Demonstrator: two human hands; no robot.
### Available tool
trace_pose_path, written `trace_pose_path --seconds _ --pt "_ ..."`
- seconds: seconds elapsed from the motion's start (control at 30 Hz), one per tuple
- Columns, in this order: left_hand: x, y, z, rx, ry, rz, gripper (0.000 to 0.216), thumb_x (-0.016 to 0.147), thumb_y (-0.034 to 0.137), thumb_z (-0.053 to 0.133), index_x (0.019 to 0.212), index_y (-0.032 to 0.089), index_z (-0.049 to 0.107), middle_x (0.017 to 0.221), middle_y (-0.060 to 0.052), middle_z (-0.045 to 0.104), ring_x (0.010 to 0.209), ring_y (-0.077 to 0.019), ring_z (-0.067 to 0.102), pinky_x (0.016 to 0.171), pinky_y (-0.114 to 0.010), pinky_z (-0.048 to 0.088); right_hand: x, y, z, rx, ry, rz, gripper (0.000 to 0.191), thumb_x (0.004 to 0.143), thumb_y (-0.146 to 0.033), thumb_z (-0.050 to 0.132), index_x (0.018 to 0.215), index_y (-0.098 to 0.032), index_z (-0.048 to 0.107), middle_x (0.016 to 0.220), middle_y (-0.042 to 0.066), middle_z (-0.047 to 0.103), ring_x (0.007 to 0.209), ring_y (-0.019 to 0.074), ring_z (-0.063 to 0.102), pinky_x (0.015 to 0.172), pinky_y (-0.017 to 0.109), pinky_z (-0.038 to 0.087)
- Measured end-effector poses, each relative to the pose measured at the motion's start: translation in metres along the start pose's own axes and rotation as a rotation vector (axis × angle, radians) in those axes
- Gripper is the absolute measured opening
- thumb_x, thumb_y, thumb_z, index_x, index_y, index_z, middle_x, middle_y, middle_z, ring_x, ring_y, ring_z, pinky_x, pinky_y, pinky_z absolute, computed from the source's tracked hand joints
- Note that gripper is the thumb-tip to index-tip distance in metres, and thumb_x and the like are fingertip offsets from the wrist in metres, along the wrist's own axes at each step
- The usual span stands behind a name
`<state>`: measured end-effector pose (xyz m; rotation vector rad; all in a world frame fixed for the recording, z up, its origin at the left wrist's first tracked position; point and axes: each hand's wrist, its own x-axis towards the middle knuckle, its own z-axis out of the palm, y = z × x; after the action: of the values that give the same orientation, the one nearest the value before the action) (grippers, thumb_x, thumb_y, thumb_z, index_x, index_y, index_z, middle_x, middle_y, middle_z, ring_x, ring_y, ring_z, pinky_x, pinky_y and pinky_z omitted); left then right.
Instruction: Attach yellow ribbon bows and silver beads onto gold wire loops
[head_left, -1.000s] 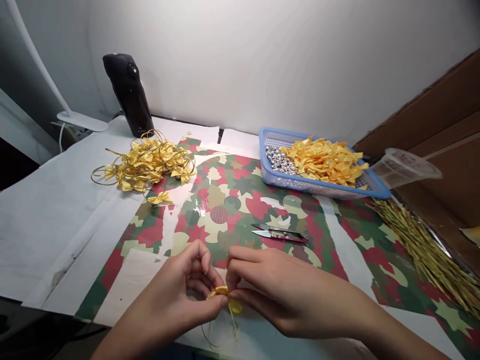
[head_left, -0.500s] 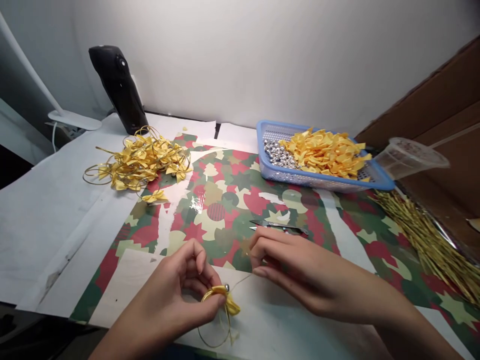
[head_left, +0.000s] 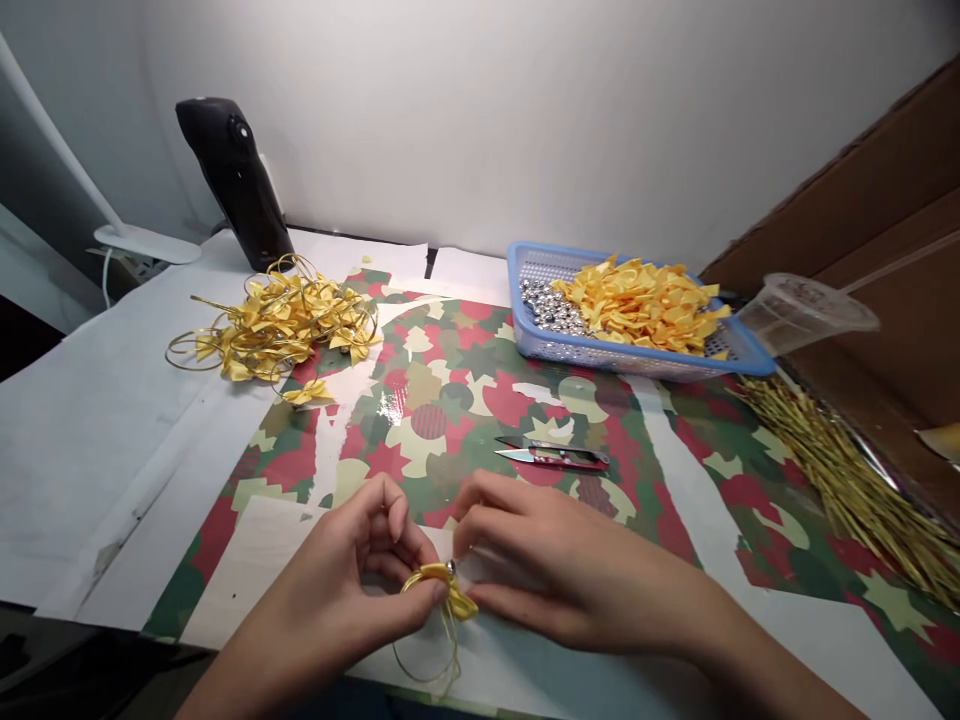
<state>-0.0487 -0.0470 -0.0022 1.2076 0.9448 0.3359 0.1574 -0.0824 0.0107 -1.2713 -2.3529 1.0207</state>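
My left hand (head_left: 360, 575) is closed, pinching a small yellow ribbon bow (head_left: 448, 588) with a silver bead at its centre and a gold cord loop (head_left: 424, 655) hanging below it. My right hand (head_left: 547, 560) is curled close against the bow from the right, its fingertips touching at the bead; what it pinches is too thin to make out. Both hands work near the front edge of the table, over a white sheet on the patterned paper (head_left: 480, 400).
Thread snips (head_left: 555, 455) lie just beyond my right hand. A pile of finished bows with gold loops (head_left: 281, 320) sits far left. A blue basket (head_left: 536, 340) holds silver beads and yellow bows. Gold cords (head_left: 847, 480), a plastic cup (head_left: 802, 312), a black device (head_left: 232, 180) stand around.
My right hand had pulled a thin gold cord out to the right half a second ago; it has come back in against the bow. The left hand stays on the bow.
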Motion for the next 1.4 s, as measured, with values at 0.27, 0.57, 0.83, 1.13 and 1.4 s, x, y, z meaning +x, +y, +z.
trace_pose_path --seconds 0.27,0.57,0.83,1.13,1.4 --pt "-0.004 0.003 0.000 0.004 0.007 -0.025 0.036 0.075 0.013 0.066 0.071 0.022 0.032 0.072 0.007 0.061 0.065 -0.0084 0.056 0.061 -0.020 0.046 0.003 0.000 0.010 -0.079 0.083 -0.045 0.012 0.090 -0.011 0.048 0.086 -0.015 0.059 0.088 0.005 0.057 0.065 0.0116 0.053 0.057 0.022 0.044" --pt "-0.002 0.004 0.001 -0.006 0.016 -0.026 0.037 0.075 0.014 0.067 0.070 0.021 0.031 0.072 0.007 0.061 0.063 -0.0073 0.055 0.060 -0.018 0.046 0.005 0.003 0.016 -0.164 0.177 -0.110 0.014 0.090 -0.011 0.048 0.085 -0.014 0.061 0.081 0.005 0.060 0.063 0.0122 0.052 0.055 0.022 0.040" --pt "-0.004 0.006 0.001 -0.021 0.014 -0.032 0.038 0.076 0.015 0.068 0.070 0.022 0.031 0.071 0.006 0.061 0.061 -0.0083 0.056 0.057 -0.019 0.044 -0.002 0.008 0.005 -0.162 0.301 -0.118 0.020 0.091 -0.010 0.040 0.087 -0.016 0.059 0.087 0.008 0.063 0.070 0.0152 0.059 0.060 0.025 0.046" --pt "-0.005 0.012 0.005 -0.035 0.062 -0.039 0.038 0.073 0.013 0.068 0.069 0.021 0.031 0.068 0.008 0.060 0.060 -0.0078 0.056 0.057 -0.018 0.042 -0.007 0.019 -0.004 -0.266 0.510 -0.024 0.015 0.092 -0.012 0.044 0.085 -0.017 0.057 0.085 0.007 0.060 0.068 0.0159 0.058 0.056 0.026 0.045" --pt "-0.004 0.008 0.003 -0.021 0.034 -0.034 0.040 0.073 0.013 0.069 0.069 0.022 0.030 0.070 0.007 0.061 0.063 -0.0094 0.059 0.058 -0.019 0.043 -0.011 0.026 -0.013 -0.277 0.650 0.087 0.014 0.090 -0.010 0.047 0.084 -0.018 0.057 0.086 0.005 0.059 0.068 0.0146 0.059 0.052 0.024 0.044"
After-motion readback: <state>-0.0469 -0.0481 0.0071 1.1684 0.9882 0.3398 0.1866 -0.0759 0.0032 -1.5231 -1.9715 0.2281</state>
